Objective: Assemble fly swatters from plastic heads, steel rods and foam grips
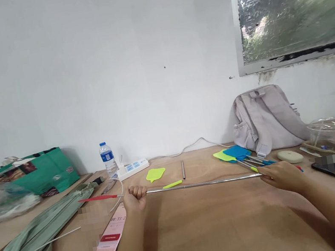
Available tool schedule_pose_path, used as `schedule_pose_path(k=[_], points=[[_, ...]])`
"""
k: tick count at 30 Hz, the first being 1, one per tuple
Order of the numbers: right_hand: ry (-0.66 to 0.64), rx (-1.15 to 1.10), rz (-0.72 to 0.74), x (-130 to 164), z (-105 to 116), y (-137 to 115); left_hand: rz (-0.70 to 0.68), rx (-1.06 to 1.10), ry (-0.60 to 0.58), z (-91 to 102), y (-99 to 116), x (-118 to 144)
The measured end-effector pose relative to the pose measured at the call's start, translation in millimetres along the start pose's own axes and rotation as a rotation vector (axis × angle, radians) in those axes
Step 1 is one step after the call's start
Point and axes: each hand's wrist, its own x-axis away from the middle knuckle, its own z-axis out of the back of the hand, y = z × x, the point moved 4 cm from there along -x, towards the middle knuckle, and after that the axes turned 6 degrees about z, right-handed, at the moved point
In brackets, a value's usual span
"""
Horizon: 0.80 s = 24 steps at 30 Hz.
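Silver metal, a long thin rod [197, 184], runs straight from one fist to the other, its long axis lying left to right just above the wooden table [212, 230]. The left hand [135, 198] has its fingers curled tight around the rod near its red handle [98, 198], which sticks out past the knuckles to the left. The right hand [282, 176] closes over the other end, fingers folded down on it, with a bit of red showing beyond. Both hands sit at about the same reach, so neither is nearer; the rod spans the gap between them.

Behind the rod lie a yellow-green swatter head [155, 174], a short yellow-green handle [172, 184] and a small metal tube [182, 169]. Near the right hand are more swatters [236, 153], blue and yellow-green, and a pale backpack [265, 119].
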Motion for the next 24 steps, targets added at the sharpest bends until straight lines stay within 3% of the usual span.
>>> schedule_pose_path(k=[7,12,19,24], points=[[0.052,-0.109,-0.019,7,-9,4,-0.016,-0.026,0.010,1.7,3,-1],[-0.033,-0.094,-0.038,10,-18,-3,-0.031,-0.025,0.002,5.0,7,-6],[-0.083,-0.062,-0.069,-8,-15,-25,-0.102,0.022,0.013,17.0,17,-11],[-0.015,-0.037,-0.164,-3,-14,-10,-0.132,0.058,0.094,20.4,27,-10]])
